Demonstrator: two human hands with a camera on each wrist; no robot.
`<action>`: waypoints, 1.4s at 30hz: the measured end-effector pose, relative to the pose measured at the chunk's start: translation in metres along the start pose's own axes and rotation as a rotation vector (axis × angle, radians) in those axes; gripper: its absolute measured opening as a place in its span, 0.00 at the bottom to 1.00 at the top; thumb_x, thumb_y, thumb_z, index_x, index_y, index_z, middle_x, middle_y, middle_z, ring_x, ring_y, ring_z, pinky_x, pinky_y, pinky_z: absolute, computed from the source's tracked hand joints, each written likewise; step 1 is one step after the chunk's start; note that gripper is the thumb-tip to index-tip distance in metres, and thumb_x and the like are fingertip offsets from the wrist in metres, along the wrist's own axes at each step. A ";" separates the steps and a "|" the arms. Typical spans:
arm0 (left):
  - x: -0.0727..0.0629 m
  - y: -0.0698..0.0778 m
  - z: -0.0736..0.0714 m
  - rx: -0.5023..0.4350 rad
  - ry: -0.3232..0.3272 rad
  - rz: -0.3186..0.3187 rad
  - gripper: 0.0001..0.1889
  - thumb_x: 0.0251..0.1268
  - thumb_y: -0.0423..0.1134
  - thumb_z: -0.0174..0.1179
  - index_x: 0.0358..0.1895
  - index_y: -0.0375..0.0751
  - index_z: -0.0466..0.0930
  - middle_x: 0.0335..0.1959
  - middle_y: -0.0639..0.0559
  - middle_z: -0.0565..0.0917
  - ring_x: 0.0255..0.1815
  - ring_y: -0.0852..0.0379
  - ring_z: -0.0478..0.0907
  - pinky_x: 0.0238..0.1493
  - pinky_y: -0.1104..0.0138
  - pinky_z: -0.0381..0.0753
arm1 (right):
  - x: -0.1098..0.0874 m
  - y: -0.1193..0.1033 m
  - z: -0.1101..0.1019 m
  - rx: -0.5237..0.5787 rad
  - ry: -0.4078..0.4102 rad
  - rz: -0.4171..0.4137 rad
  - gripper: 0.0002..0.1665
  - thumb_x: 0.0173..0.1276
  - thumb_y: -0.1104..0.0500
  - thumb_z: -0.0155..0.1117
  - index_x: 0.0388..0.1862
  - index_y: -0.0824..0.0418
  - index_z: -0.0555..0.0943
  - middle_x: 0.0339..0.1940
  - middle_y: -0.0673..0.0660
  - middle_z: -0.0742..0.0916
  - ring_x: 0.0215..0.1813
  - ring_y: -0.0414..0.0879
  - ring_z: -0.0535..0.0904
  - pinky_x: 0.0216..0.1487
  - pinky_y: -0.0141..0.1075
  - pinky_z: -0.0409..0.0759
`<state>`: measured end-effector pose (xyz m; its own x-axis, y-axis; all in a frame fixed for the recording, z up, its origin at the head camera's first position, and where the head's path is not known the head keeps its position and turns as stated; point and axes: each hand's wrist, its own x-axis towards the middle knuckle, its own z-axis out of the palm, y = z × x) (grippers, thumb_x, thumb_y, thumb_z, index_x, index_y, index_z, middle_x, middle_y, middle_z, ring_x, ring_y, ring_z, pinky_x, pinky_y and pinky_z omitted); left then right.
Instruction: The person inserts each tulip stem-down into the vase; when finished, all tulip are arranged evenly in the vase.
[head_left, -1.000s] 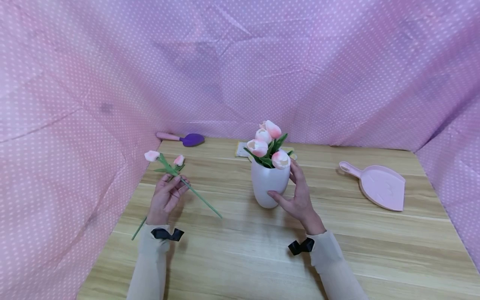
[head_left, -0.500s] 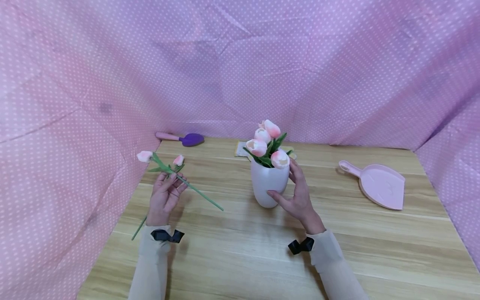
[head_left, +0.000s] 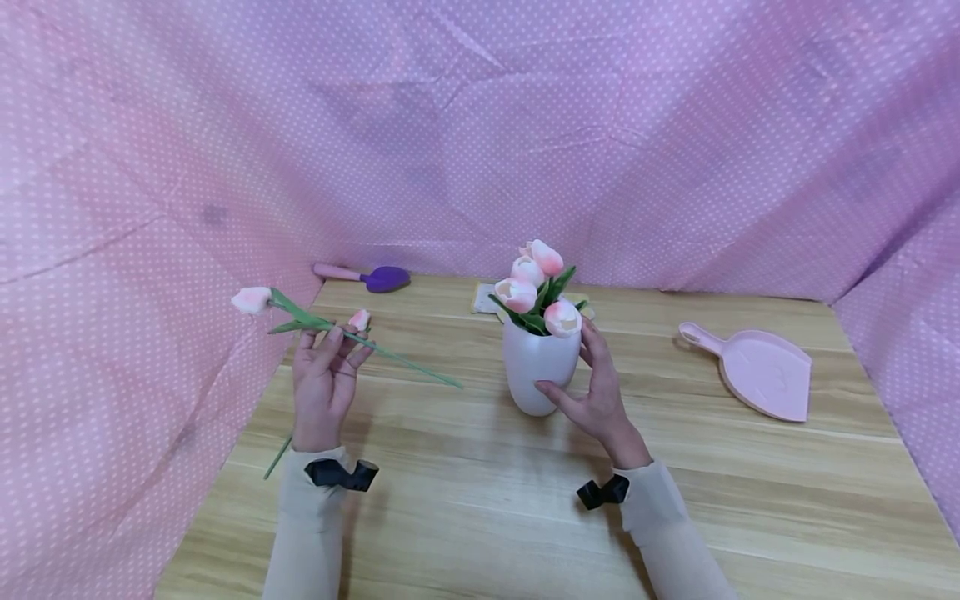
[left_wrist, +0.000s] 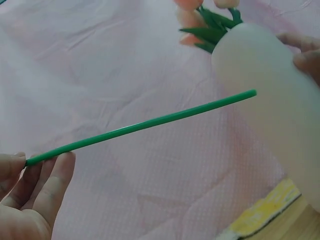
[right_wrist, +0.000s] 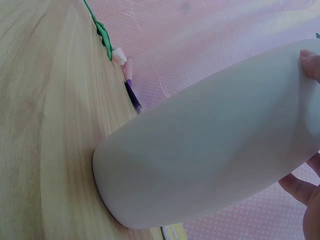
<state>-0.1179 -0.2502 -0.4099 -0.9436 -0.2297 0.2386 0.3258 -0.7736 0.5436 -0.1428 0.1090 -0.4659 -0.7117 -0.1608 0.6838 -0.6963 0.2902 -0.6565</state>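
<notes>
Over the left part of the desk point(head_left: 487, 517), the left grip point(head_left: 322, 385) pinched a pink tulip point(head_left: 300, 316) by its thin stem point(left_wrist: 145, 124), seemingly light and bendable, best held there, clear of the bloom point(head_left: 251, 301). The right grip point(head_left: 597, 402) curved round an upright white vase point(head_left: 534, 367), likely slippery.

No lettering, brand, number or sign can be read anywhere
</notes>
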 end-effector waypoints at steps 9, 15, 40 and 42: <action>0.006 -0.003 0.036 0.005 0.071 0.124 0.06 0.73 0.23 0.50 0.47 0.32 0.69 0.32 0.36 0.87 0.36 0.43 0.88 0.39 0.56 0.92 | 0.000 0.000 -0.001 0.012 0.002 0.001 0.56 0.64 0.34 0.65 0.76 0.67 0.57 0.75 0.68 0.68 0.77 0.35 0.62 0.63 0.68 0.76; 0.015 -0.009 0.056 -0.004 0.118 0.194 0.06 0.71 0.23 0.53 0.45 0.34 0.70 0.31 0.38 0.85 0.34 0.45 0.87 0.36 0.58 0.92 | -0.001 0.002 -0.001 0.012 0.009 -0.020 0.55 0.64 0.35 0.65 0.75 0.68 0.58 0.75 0.68 0.68 0.77 0.35 0.63 0.62 0.68 0.77; 0.037 -0.037 0.101 0.058 0.111 0.276 0.05 0.72 0.24 0.53 0.43 0.36 0.71 0.30 0.43 0.85 0.31 0.50 0.86 0.38 0.57 0.92 | 0.000 0.001 0.000 -0.010 0.011 -0.031 0.55 0.64 0.34 0.65 0.75 0.69 0.58 0.76 0.63 0.69 0.77 0.36 0.64 0.63 0.62 0.78; 0.037 -0.039 0.104 0.066 0.110 0.279 0.05 0.72 0.24 0.53 0.42 0.37 0.72 0.30 0.43 0.85 0.31 0.49 0.87 0.37 0.58 0.92 | 0.000 0.001 0.000 -0.012 0.015 -0.033 0.55 0.64 0.34 0.64 0.75 0.69 0.58 0.76 0.64 0.69 0.77 0.36 0.63 0.63 0.63 0.78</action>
<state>-0.1596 -0.1671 -0.3392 -0.8165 -0.4934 0.2999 0.5734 -0.6319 0.5215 -0.1434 0.1091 -0.4664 -0.6868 -0.1565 0.7098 -0.7182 0.2964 -0.6295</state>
